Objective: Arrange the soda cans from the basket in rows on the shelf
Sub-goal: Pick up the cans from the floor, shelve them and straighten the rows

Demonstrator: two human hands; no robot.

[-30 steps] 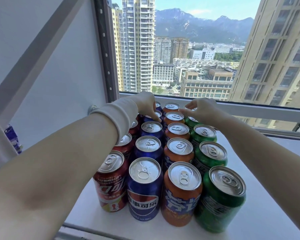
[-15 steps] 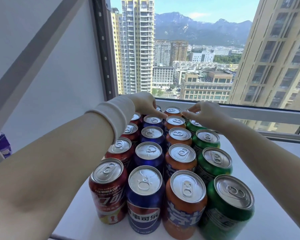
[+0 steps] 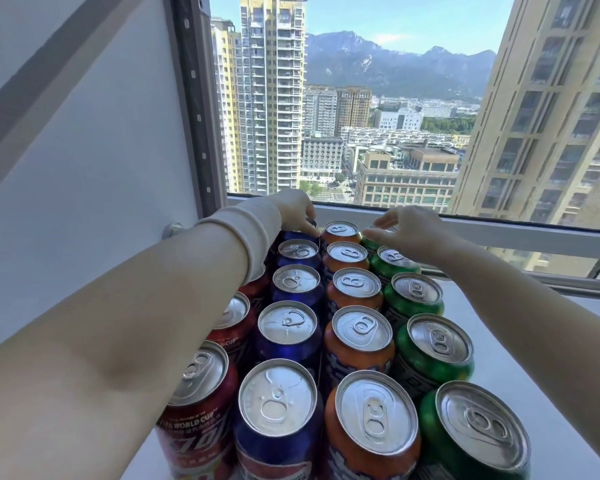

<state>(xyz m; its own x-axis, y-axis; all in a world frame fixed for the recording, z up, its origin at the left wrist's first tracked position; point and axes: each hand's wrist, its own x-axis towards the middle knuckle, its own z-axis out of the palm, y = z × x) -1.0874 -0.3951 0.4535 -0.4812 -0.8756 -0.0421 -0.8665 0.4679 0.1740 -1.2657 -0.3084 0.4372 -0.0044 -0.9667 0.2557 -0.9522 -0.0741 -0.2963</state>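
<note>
Soda cans stand upright on the white shelf (image 3: 541, 344) in four lines running away from me: red (image 3: 194, 414), blue (image 3: 278, 403), orange (image 3: 374, 410) and green (image 3: 478, 431). My left hand (image 3: 295, 211) reaches over the lines to the far end, and its fingers curl down over the rearmost blue can (image 3: 291, 236), which is mostly hidden. My right hand (image 3: 414, 232) is at the far end too, thumb and fingers pinching the top of the rearmost green can (image 3: 370, 243). My left forearm covers part of the red line.
A white side panel (image 3: 84, 174) and a grey perforated upright (image 3: 196, 116) close the shelf on the left. A window rail (image 3: 516, 235) runs just behind the last cans. Bare shelf lies to the right of the green line.
The view has dropped closer to the cans. Both hands have stayed at the far end of the lines, shifting slightly further back; the cans have kept their places.
</note>
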